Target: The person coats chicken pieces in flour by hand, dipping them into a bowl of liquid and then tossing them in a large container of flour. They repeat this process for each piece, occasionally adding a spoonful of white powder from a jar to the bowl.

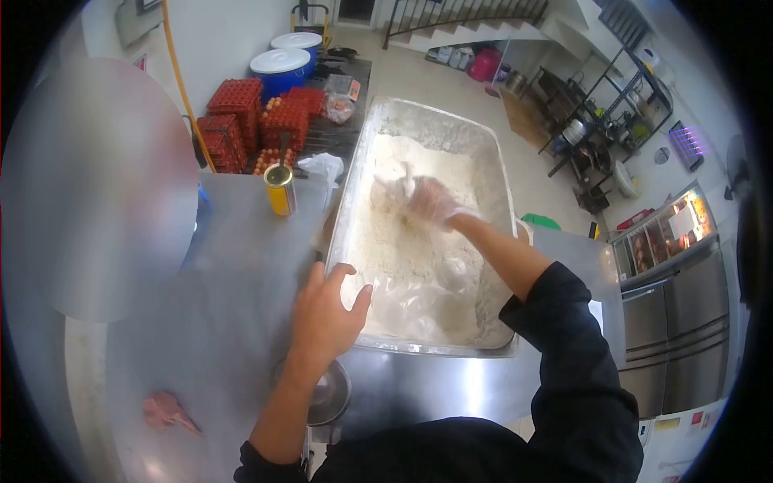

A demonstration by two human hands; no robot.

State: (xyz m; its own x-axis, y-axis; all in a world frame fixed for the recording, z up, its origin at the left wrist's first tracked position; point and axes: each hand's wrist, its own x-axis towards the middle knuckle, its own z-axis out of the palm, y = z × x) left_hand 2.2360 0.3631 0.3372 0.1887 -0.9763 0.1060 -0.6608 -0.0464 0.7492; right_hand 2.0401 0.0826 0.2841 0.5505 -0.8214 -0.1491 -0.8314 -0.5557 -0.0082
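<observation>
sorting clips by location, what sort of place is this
Probably a commercial kitchen or bakery prep area: a big rectangular metal tray of white flour with a clear-gloved right hand in it, stacks of red egg trays, and a tall stainless steel fridge.

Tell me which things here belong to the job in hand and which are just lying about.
In use: tray, flour, gloved right hand in the flour, left hand on the tray rim.
Lying about: can, egg crates, blue barrels, bowl, pink scrap.
</observation>
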